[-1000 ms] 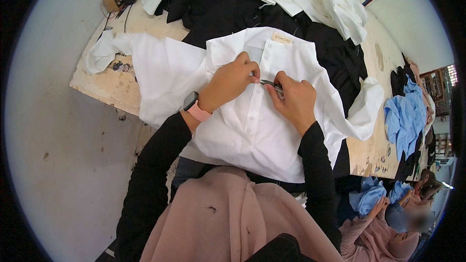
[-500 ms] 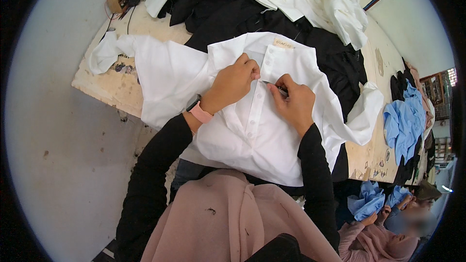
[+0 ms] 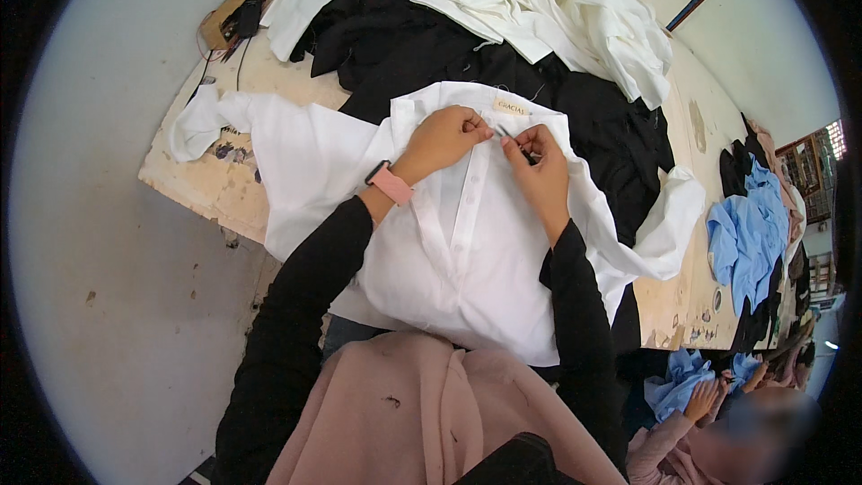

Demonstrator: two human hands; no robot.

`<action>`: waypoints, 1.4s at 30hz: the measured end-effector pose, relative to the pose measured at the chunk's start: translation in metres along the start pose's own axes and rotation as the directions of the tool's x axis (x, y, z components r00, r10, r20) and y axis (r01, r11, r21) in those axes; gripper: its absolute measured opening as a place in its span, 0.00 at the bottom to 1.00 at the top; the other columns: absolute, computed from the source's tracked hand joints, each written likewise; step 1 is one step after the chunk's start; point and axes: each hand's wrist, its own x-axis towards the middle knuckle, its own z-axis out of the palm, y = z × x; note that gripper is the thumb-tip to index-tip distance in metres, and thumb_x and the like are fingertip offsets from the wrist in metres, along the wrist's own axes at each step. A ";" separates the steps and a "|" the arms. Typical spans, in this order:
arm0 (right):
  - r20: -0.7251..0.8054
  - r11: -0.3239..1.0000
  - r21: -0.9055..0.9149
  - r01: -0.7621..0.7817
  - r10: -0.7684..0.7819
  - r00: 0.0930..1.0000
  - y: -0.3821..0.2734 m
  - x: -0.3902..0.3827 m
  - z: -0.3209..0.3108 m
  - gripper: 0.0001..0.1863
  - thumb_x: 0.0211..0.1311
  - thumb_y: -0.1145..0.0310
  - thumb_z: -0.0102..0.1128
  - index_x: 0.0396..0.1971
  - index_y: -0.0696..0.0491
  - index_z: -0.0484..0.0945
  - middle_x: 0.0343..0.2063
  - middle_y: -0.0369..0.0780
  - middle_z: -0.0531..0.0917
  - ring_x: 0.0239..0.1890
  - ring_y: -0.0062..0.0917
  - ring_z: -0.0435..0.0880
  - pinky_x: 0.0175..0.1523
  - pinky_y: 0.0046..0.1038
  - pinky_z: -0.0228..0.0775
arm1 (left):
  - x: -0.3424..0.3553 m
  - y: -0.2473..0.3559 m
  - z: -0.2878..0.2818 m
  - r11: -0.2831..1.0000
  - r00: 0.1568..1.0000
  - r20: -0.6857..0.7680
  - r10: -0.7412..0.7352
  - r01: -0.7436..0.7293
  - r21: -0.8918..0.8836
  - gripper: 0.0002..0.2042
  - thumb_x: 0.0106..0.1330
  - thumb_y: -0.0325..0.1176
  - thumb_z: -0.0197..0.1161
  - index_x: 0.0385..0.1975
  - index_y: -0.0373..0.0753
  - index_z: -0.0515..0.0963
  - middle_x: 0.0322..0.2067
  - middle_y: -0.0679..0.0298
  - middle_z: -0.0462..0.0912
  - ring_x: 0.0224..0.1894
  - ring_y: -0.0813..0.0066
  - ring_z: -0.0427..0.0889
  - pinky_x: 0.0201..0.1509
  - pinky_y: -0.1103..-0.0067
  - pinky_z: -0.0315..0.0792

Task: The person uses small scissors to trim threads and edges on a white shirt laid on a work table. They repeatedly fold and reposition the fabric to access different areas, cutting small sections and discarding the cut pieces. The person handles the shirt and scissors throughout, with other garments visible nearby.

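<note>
A white long-sleeved shirt (image 3: 395, 265) lies spread on the table before me, its collar away from me and its buttoned placket (image 3: 467, 193) running down the middle. Thumb and forefinger of my left hand (image 3: 442, 142) are pinched together at the top of the placket, just below the collar; any loose thread between them is too small to see. In my right hand (image 3: 543, 178) are small thread snips (image 3: 528, 159), mostly hidden by the fingers. Their pointed tips face the left fingertips, a small gap away. A cream label (image 3: 511, 106) shows inside the collar.
Black garments (image 3: 386, 40) and a pile of white garments (image 3: 557, 0) cover the far side of the wooden table (image 3: 202, 187). A brown box with cables (image 3: 233, 16) sits at the far left corner. Blue garments (image 3: 750, 224) lie at right, where another person (image 3: 682, 440) handles blue cloth.
Both hands have moved up the placket toward the collar, the snips staying in the right hand. The collar has folded closer to me. The person at right has raised a hand.
</note>
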 end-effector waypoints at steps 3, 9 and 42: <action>0.020 0.979 -0.200 0.033 -0.030 0.999 -0.007 -0.008 -0.001 0.17 0.60 0.54 0.68 0.33 0.52 0.77 0.24 0.40 0.85 0.26 0.32 0.85 0.33 0.33 0.74 | 0.005 -0.013 -0.003 0.974 1.000 0.024 0.005 0.000 -0.227 0.14 0.67 0.41 0.68 0.37 0.33 0.85 0.30 0.61 0.85 0.33 0.76 0.79 0.39 0.78 0.72; 0.076 0.920 -0.371 0.126 -0.105 0.992 -0.020 -0.009 0.001 0.15 0.62 0.54 0.67 0.33 0.51 0.78 0.25 0.41 0.87 0.25 0.37 0.87 0.31 0.36 0.75 | 0.006 -0.014 -0.004 0.956 0.999 0.044 0.018 -0.004 -0.295 0.15 0.68 0.42 0.68 0.37 0.33 0.84 0.30 0.63 0.84 0.33 0.78 0.77 0.41 0.79 0.71; 0.030 0.861 -0.463 0.208 -0.220 0.975 -0.014 0.005 0.014 0.11 0.67 0.61 0.62 0.36 0.55 0.76 0.27 0.44 0.85 0.26 0.38 0.85 0.30 0.35 0.74 | 0.023 -0.016 -0.001 0.987 0.977 -0.150 0.150 -0.158 -0.041 0.08 0.71 0.35 0.64 0.38 0.35 0.81 0.37 0.65 0.79 0.34 0.75 0.76 0.42 0.78 0.72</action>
